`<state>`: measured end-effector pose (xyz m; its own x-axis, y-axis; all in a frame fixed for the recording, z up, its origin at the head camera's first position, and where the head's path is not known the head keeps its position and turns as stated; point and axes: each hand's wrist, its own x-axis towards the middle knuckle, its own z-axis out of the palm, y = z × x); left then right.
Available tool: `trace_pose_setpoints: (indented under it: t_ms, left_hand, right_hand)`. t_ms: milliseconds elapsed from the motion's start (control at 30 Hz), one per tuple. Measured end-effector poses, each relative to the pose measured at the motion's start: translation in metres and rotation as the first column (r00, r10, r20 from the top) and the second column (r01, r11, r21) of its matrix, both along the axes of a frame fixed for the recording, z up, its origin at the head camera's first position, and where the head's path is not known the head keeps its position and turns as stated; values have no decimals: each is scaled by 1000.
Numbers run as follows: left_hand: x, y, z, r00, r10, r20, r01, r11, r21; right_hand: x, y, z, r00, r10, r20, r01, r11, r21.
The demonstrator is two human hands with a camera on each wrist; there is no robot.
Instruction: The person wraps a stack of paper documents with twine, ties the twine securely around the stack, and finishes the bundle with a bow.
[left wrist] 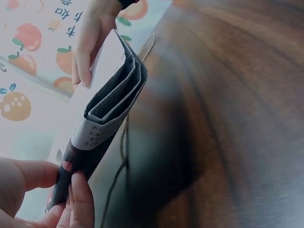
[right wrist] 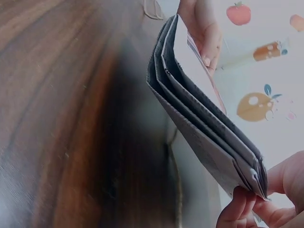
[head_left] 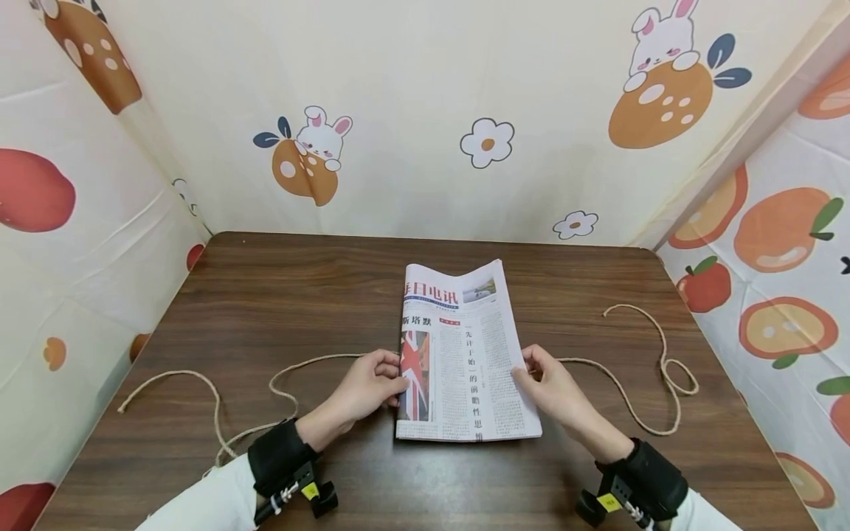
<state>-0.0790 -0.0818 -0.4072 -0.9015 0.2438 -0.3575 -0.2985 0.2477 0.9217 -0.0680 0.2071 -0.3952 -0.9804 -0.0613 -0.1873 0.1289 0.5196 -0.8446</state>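
Note:
A folded newspaper [head_left: 465, 354] is held upright-side toward me above the middle of the brown table. My left hand [head_left: 373, 387] pinches its left edge, thumb on the front and fingers behind. Its right edge is pinched by my right hand [head_left: 547, 383]. Both wrist views show the folded layers of the newspaper [right wrist: 204, 109] end-on, with the tabletop beneath. A beige rope [head_left: 325, 359] lies across the table, and its middle stretch is hidden behind the newspaper.
The brown table [head_left: 299, 295] ends at a back wall curtain [head_left: 412, 184] printed with rabbits and flowers. Rope loops spread left and right, the right-hand rope end [head_left: 631, 306] curling near the table's far right. Fruit-printed sheets hang at both sides.

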Motion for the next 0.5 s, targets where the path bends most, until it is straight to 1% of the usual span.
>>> trace_pose_setpoints:
  t_ms: [133, 267, 367, 500]
  left_hand:
    - [10, -5, -4, 1000, 7, -8, -7, 1000, 26]
    - [14, -8, -8, 1000, 18, -16, -17, 999, 34]
    - [15, -11, -12, 1000, 17, -18, -17, 1000, 6]
    - [16, -12, -19, 1000, 11, -10, -11, 999, -43]
  right_hand:
    - [6, -6, -4, 1000, 4, 4, -4, 1000, 1]
    - [9, -10, -8, 1000, 7, -7, -7, 1000, 3]
    - [10, -11, -14, 1000, 23, -10, -23, 1000, 14]
    - [11, -13, -24, 999, 51, -13, -50, 996, 67]
